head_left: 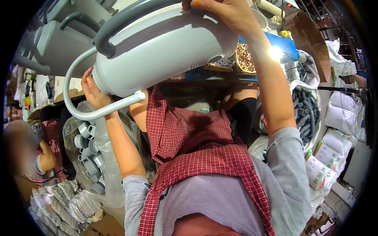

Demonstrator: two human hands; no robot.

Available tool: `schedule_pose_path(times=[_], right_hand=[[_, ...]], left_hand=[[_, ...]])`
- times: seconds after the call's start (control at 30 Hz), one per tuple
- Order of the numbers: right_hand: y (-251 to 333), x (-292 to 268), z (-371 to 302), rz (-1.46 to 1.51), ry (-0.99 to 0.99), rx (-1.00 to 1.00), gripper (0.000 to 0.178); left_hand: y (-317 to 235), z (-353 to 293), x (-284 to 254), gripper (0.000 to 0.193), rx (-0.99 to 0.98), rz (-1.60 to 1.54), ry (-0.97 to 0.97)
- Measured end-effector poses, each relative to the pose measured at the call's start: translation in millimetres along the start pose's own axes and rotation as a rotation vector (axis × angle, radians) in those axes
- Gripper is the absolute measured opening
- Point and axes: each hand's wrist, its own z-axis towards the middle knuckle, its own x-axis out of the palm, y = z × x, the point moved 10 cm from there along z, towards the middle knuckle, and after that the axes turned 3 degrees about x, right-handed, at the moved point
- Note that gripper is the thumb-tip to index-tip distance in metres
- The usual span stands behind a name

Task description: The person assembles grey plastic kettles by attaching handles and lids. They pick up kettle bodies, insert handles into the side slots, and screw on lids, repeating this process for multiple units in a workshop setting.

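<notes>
A large light-grey plastic jug lies tilted across my two hands, its ringed base end toward the right. A thick dark-grey handle arches along its upper side. From the left end a thin pale-grey loop curves down and back under the body. My left hand is closed around the jug's left end, partly hidden behind it. My right hand grips the jug's upper right side near the handle's end; its fingertips run toward the picture's top edge.
Similar grey jugs stand at the far left. A box of small copper-coloured parts sits on the bench. Bags of grey cup-shaped pieces and dark-grey handles flank me. Another person is at the left.
</notes>
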Motion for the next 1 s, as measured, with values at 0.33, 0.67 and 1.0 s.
schedule_pose_path(times=[0.33, 0.67, 1.0], right_hand=[[29, 2, -14, -0.507, -0.123, -0.257, 0.032], [17, -1, -15, -0.339, -0.146, -0.183, 0.027], [25, 0, -17, -0.549, -0.174, -0.253, 0.025]], left_hand=[[1, -9, -3, 0.029, 0.011, 0.044, -0.035], [0, -7, 3, 0.031, 0.009, 0.029, -0.048], [3, -5, 4, 0.03, 0.014, 0.004, -0.004]])
